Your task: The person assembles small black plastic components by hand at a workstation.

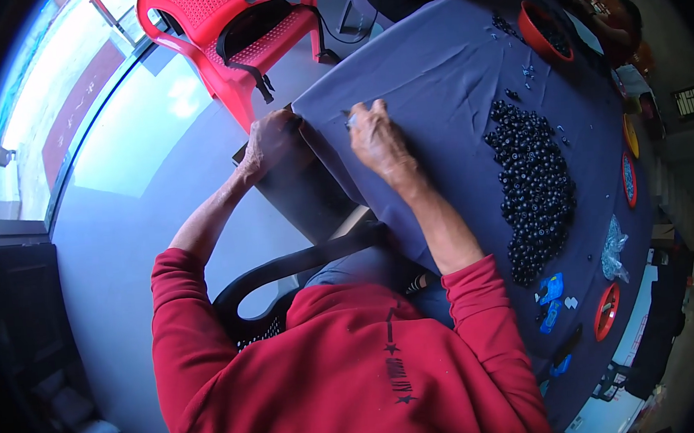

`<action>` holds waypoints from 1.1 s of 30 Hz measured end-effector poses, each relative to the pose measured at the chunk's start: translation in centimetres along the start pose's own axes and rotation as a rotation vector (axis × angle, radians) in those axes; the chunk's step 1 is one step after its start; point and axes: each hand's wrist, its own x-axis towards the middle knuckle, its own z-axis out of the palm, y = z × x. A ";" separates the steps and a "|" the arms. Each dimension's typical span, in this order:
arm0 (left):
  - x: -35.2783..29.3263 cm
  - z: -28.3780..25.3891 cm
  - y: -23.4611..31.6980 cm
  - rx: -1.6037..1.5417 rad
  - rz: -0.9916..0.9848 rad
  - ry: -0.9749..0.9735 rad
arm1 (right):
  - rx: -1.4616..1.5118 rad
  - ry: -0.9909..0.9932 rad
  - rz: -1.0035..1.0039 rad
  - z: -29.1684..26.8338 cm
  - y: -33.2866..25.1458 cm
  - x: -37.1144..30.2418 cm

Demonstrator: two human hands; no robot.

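Observation:
At the near-left corner of the cloth-covered table (434,74), my left hand (268,144) is closed beside the cloth's edge. A small dark bit shows at its fingertips, too small to name. My right hand (379,140) is over the cloth, its fingers bent and pressed together. Something small and greyish pokes out by its thumb side, mostly hidden by the fingers. To the right of that hand spreads a large pile of small, shiny black round pieces (532,191), apart from both hands.
A red bowl (534,38) of dark pieces stands at the far side. Along the right lie a clear plastic bag (613,250), a red dish (607,312) and blue packets (551,291). A red plastic chair (196,18) stands beyond the table corner. Other people sit at the far end.

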 end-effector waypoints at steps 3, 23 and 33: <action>-0.4 0.1 0.4 0.058 0.042 -0.033 | -0.008 -0.027 -0.032 1.1 -2.2 -1.3; -7.5 5.2 -7.6 0.363 0.402 -0.462 | 0.143 0.383 0.075 -6.7 0.9 -14.4; -9.2 13.0 -12.9 -0.015 0.244 -1.088 | -0.017 0.282 0.359 -7.4 3.8 -20.9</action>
